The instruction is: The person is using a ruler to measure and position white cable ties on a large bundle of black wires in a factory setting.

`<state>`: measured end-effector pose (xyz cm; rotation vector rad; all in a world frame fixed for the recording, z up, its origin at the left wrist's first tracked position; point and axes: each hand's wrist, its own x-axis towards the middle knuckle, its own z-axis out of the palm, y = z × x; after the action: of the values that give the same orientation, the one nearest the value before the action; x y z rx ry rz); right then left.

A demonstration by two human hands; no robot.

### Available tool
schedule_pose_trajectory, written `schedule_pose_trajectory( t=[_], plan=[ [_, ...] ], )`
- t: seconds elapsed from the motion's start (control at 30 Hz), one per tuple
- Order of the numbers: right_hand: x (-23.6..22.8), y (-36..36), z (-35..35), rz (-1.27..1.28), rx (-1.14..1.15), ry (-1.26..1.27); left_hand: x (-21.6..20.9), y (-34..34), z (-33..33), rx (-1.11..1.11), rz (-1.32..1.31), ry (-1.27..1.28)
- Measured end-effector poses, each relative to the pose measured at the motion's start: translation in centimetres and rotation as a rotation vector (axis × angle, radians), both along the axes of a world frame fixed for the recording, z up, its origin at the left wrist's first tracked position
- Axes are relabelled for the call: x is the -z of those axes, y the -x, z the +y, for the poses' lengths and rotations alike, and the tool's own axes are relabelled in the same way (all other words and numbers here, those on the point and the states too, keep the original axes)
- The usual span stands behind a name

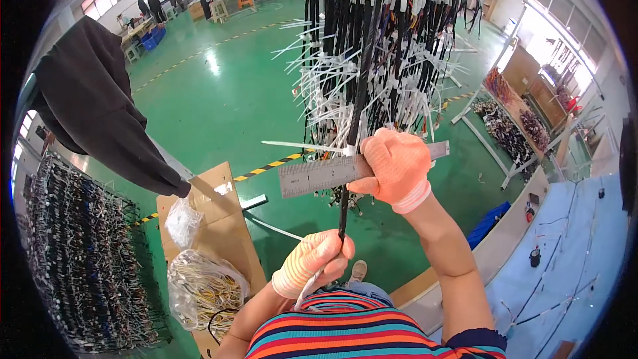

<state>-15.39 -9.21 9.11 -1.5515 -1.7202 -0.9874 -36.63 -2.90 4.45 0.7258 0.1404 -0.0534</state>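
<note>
My right hand [399,167], in an orange-coated glove, is closed round a steel ruler [309,178]. The ruler lies crosswise in front of a black-wrapped wire harness [343,213] that hangs down before me. Lower down, my gloved left hand [312,266] grips this harness, and a pale twisted end comes out below the fist. Just above the ruler, a white cable tie [299,145] sticks out to the left of the harness. Behind it hangs a dense bunch of black harnesses [385,60] with white tape bands and many cable-tie tails.
A dark cloth [93,103] drapes over a frame at left. Below it, cardboard [212,206] carries a plastic bag of wires [206,292]. More harnesses [86,259] hang far left. A blue-topped workbench [565,246] stands at right. Several people work in the background.
</note>
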Motion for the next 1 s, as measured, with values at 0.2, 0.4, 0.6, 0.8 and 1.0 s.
schedule_pose_trajectory(
  t=[0.2, 0.4, 0.6, 0.8, 1.0],
  plan=[
    [0.1, 0.0, 0.5, 0.134, -0.07, 0.044, 0.3, -0.5, 0.2, -0.054, 0.0, -0.049],
    [2.8, 2.6, -1.1, 1.076, -0.422, -0.094, 1.0, -1.8, 0.7, -0.31, 0.069, -0.351],
    [-0.7, 6.2, 0.5, 1.511, -0.312, 0.083, 2.1, -2.3, 0.5, -0.393, -0.009, -0.479],
    [0.4, 6.9, 1.3, 1.383, -0.101, -0.066, 3.1, -4.0, -1.0, -0.605, -0.085, -0.826],
    [1.4, 7.0, 1.2, 1.646, -0.251, -0.36, 4.0, -4.7, -1.1, -0.62, -0.212, -1.125]
  ],
)
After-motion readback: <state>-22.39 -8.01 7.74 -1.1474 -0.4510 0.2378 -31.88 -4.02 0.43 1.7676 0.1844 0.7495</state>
